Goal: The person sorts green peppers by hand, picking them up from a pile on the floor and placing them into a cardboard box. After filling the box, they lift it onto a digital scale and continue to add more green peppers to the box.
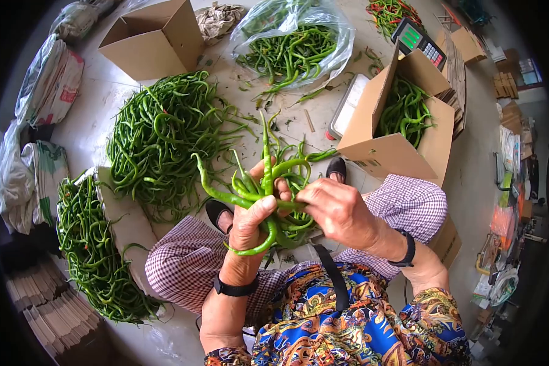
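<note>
Several long green chili peppers (219, 195) fan out from my left hand (256, 213), whose thumb clamps them against the fingers. My right hand (338, 210) is closed at the right end of this bunch, its fingertips pinching a chili pepper end; the exact grip is partly hidden by the fingers. Below and behind both hands, more green chili peppers (299, 229) lie between the knees. A large heap of green chili peppers (164, 131) spreads over the floor to the left of the hands.
At right, an open cardboard box (378, 152) with chili peppers stands by a white scale (349, 108) with a lit display (410, 39). A clear plastic bag (341, 43) of peppers and another cardboard box (171, 46) are ahead. A full container of peppers (94, 250) sits left.
</note>
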Action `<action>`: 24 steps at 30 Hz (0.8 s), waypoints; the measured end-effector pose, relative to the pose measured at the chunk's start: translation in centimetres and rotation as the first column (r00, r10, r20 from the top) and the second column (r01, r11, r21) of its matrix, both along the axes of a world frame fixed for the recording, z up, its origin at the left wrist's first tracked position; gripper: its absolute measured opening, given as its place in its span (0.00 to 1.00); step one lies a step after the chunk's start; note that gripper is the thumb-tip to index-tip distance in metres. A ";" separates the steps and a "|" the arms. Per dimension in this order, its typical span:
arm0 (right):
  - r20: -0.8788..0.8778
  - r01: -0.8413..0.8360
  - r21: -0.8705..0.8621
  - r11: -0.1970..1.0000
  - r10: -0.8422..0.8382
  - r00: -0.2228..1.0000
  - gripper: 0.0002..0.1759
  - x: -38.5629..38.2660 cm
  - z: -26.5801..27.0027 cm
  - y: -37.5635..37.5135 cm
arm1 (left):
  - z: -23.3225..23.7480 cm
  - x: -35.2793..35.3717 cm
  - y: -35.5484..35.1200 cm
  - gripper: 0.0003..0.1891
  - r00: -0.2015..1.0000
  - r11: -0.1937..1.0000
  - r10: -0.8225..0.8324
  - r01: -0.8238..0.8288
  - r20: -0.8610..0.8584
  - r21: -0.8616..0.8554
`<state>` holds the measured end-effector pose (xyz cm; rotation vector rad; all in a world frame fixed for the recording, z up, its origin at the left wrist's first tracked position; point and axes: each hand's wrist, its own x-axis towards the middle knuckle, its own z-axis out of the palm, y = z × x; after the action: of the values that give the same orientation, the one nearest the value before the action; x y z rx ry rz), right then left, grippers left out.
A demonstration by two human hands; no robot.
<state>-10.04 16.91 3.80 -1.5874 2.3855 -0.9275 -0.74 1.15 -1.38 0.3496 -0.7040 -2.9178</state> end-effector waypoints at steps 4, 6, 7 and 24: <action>0.775 0.256 0.129 0.958 -0.259 0.577 0.11 -1.0 1.8 0.6 | 0.9 -0.1 0.5 0.39 0.997 0.997 0.026 -0.031 0.067 0.070; 0.901 0.299 0.147 0.943 -0.252 0.354 0.12 -1.7 2.5 0.9 | 0.5 -0.1 0.3 0.34 0.999 0.997 -0.031 0.031 0.010 0.074; 0.895 0.308 0.150 0.940 -0.261 0.361 0.12 -2.0 2.7 1.2 | 0.4 -0.1 0.3 0.33 0.998 0.996 -0.028 0.024 0.050 0.090; 0.850 0.684 -0.020 0.729 -0.348 0.395 0.08 -6.3 4.6 8.9 | -0.1 0.2 0.5 0.30 0.995 0.950 0.069 -0.087 0.071 0.300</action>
<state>-16.37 25.85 8.36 -0.1433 2.0089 -1.8196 -0.53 1.64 -1.51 0.4837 -0.2377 -2.9471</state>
